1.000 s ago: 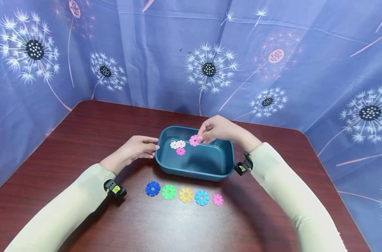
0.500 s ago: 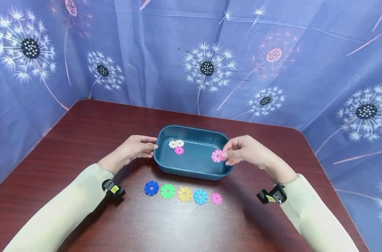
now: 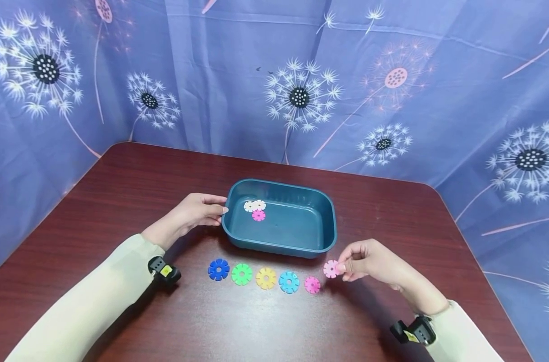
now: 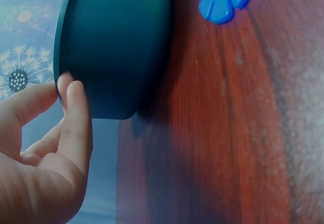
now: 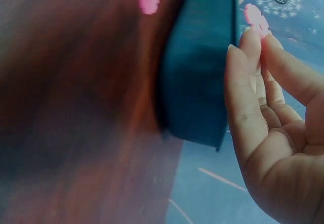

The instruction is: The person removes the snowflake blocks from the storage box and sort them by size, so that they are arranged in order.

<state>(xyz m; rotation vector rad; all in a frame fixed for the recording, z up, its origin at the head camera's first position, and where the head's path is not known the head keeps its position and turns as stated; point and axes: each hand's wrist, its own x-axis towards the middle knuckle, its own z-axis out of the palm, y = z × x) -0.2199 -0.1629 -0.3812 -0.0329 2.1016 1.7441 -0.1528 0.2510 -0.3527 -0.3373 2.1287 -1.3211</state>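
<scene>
A teal plastic basin [image 3: 278, 246] stands on the table, and my left hand [image 3: 190, 216] pinches its left rim between thumb and fingers. In the left wrist view the thumb and fingertips of that left hand [image 4: 50, 153] meet at the edge of the basin [image 4: 116, 52]. My right hand [image 3: 371, 261] pinches a light pink notched disc [image 3: 330, 269] by its edge, off the basin's front right corner. That pink disc [image 5: 256, 19] shows above the fingertips in the right wrist view. Inside the basin lie two white notched discs [image 3: 258, 205] and a pink one [image 3: 258, 215].
In front of the basin runs a row of notched discs: dark blue [image 3: 210, 270], green [image 3: 235, 274], yellow [image 3: 259, 278], light blue [image 3: 281, 282] and pink [image 3: 306, 284]. A patterned blue curtain [image 3: 234, 100] hangs behind the dark red table [image 3: 166, 171].
My right hand has carried the light pink disc from over the basin, rightward and toward me, to the right of the row. The left hand stays on the rim.
</scene>
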